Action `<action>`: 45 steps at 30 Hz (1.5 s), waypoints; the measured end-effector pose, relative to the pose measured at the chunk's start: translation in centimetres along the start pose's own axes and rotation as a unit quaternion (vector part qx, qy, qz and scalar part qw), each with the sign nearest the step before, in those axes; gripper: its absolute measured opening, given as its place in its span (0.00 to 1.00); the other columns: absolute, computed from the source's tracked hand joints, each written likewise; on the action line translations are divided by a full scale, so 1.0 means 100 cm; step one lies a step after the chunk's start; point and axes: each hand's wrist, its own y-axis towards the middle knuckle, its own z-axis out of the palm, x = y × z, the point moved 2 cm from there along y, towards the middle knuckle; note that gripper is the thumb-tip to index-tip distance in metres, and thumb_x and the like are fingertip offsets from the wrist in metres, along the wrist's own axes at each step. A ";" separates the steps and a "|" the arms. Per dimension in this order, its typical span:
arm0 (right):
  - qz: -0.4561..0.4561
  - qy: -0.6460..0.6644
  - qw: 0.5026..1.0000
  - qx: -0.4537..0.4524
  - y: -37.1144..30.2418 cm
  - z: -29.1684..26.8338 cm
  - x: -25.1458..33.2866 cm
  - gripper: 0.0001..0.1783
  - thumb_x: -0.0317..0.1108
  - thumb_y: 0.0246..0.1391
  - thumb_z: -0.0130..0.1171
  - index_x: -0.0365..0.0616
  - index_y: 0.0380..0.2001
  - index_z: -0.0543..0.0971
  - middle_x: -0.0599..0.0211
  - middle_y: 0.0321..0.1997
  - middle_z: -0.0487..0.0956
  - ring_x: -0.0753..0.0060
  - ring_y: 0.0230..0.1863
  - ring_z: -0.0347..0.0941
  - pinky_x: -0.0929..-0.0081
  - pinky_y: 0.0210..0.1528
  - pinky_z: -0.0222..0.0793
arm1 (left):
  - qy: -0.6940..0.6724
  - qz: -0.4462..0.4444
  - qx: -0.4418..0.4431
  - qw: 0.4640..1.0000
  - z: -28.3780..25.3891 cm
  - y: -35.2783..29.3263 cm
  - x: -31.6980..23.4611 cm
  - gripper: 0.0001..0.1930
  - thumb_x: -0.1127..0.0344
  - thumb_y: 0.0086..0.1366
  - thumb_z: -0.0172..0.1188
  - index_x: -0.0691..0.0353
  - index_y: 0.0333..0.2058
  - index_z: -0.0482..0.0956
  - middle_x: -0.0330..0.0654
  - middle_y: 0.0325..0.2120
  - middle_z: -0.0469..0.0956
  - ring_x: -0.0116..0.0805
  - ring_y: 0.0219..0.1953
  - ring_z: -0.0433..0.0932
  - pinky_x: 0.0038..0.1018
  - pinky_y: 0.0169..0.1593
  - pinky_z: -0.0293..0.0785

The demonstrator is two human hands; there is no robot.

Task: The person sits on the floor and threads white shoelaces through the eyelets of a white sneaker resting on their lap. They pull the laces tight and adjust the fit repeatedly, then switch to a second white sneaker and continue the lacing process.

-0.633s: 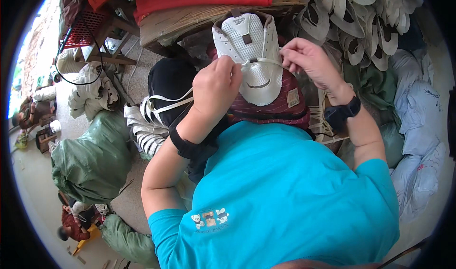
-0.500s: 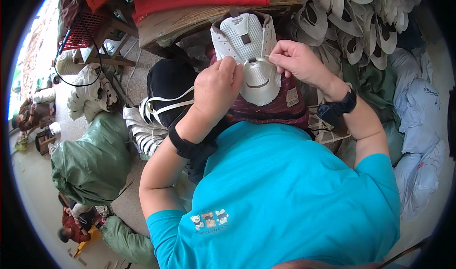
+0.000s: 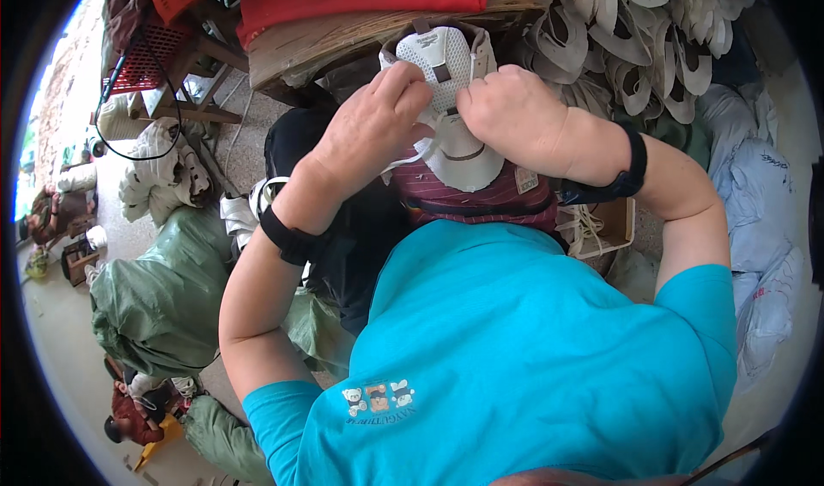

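Note:
A white shoe upper with a mesh tongue rests on my lap, its toe toward me. A thin white shoelace trails from the throat of the upper down to the left. Over the left eyelet side, my left hand is closed, its thumb and bent fingers at the lace. My right hand is closed with its back turned up, knuckles over the tongue. Its fingertips are hidden, so what it pinches does not show. Beneath the upper lies a striped maroon cloth.
A wooden bench with red cloth stands ahead. Many pale shoe parts are heaped at the right, beside white sacks. A tray of laces sits by my right side. Green sacks lie left.
Both hands have moved up over the upper, and my right hand has turned inward over the tongue. The lace loops left of my left hand have drawn in toward the upper.

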 end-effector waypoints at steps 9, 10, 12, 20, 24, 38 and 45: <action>-0.031 0.150 0.987 0.040 0.014 -0.026 -0.039 0.21 0.29 0.40 0.71 0.41 0.37 0.72 0.63 0.45 0.70 0.56 0.44 0.75 0.60 0.43 0.74 | 0.085 0.012 0.068 0.994 -0.004 0.015 -0.001 0.16 0.63 0.48 0.70 0.56 0.34 0.74 0.39 0.36 0.69 0.39 0.44 0.73 0.35 0.47 0.66; -0.042 0.159 0.985 0.052 0.016 -0.029 -0.042 0.21 0.29 0.40 0.71 0.41 0.37 0.72 0.64 0.44 0.70 0.56 0.44 0.75 0.60 0.43 0.74 | 0.085 0.008 0.068 0.994 -0.003 0.015 -0.003 0.16 0.63 0.48 0.70 0.57 0.34 0.74 0.39 0.36 0.69 0.40 0.44 0.73 0.35 0.47 0.67; -0.063 0.178 0.979 0.075 0.019 -0.032 -0.047 0.21 0.30 0.40 0.71 0.41 0.37 0.73 0.65 0.44 0.71 0.55 0.44 0.75 0.60 0.42 0.75 | 0.086 -0.001 0.069 0.994 -0.003 0.014 -0.007 0.16 0.64 0.48 0.70 0.57 0.34 0.74 0.39 0.36 0.70 0.41 0.44 0.73 0.36 0.46 0.67; -0.064 0.165 0.976 0.123 0.030 -0.027 -0.049 0.18 0.30 0.38 0.72 0.41 0.33 0.75 0.64 0.42 0.72 0.55 0.44 0.75 0.59 0.42 0.73 | 0.043 -0.040 0.050 0.997 0.002 0.014 0.002 0.07 0.65 0.54 0.66 0.60 0.28 0.79 0.42 0.32 0.72 0.43 0.42 0.73 0.37 0.46 0.70; -0.066 0.201 0.965 0.156 0.030 -0.026 -0.055 0.20 0.29 0.37 0.72 0.40 0.34 0.74 0.64 0.43 0.71 0.55 0.46 0.74 0.58 0.45 0.72 | 0.067 -0.124 0.083 0.987 0.002 0.020 -0.008 0.07 0.63 0.58 0.64 0.61 0.27 0.81 0.43 0.33 0.74 0.46 0.41 0.74 0.36 0.46 0.70; -0.092 0.315 0.939 -0.101 0.001 0.005 -0.055 0.19 0.28 0.39 0.72 0.38 0.31 0.71 0.61 0.39 0.68 0.55 0.43 0.69 0.61 0.44 0.69 | -0.210 -0.241 -0.184 0.930 0.015 0.030 -0.016 0.06 0.69 0.63 0.62 0.67 0.33 0.78 0.45 0.28 0.75 0.35 0.28 0.74 0.29 0.34 0.71; -0.004 0.206 0.970 -0.130 -0.002 0.008 -0.048 0.11 0.35 0.53 0.63 0.38 0.27 0.75 0.59 0.37 0.70 0.56 0.40 0.71 0.63 0.42 0.70 | -0.230 -0.268 -0.165 0.921 0.025 0.025 -0.005 0.06 0.70 0.65 0.60 0.68 0.36 0.77 0.40 0.27 0.78 0.23 0.29 0.75 0.22 0.34 0.72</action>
